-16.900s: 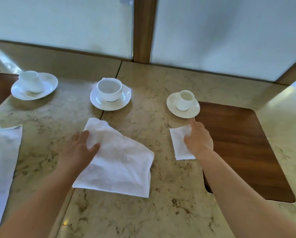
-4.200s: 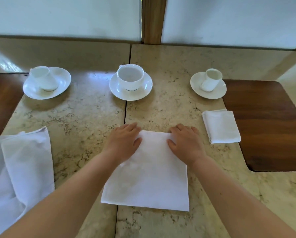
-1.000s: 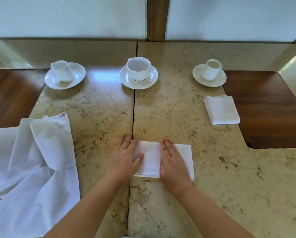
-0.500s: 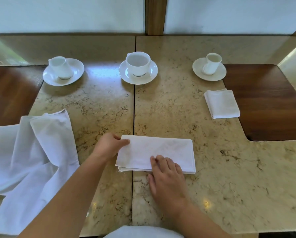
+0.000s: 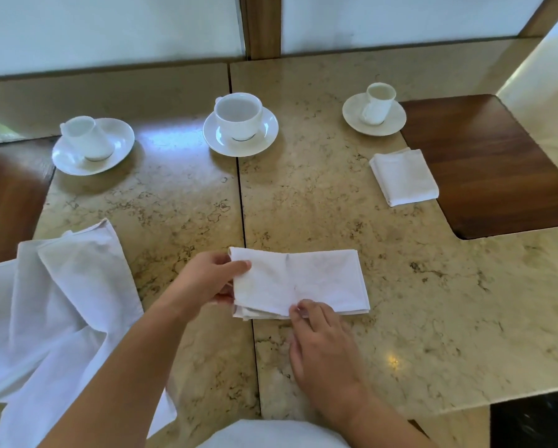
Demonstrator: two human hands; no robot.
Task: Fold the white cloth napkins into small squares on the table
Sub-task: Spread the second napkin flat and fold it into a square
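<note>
A white napkin (image 5: 319,279), folded into a long rectangle, lies near the front middle of the stone table (image 5: 303,195). My left hand (image 5: 206,279) pinches its left end and lifts that end a little off the table. My right hand (image 5: 322,350) pinches the napkin's near edge at the middle with its fingertips. A second napkin (image 5: 403,176), folded into a small square, lies at the right by the wooden inlay. A loose unfolded pile of white napkin cloth (image 5: 51,312) lies at the left.
Three white cups on saucers stand in a row at the back: left (image 5: 91,145), middle (image 5: 240,124), right (image 5: 374,108). A dark wooden inlay (image 5: 497,163) is at the right, another wooden patch (image 5: 9,195) at the left. The table's front edge runs at bottom right.
My left hand has raised the napkin's left end and begun turning it toward the right. My right hand went from flat fingers on the near edge to a fingertip pinch at the middle.
</note>
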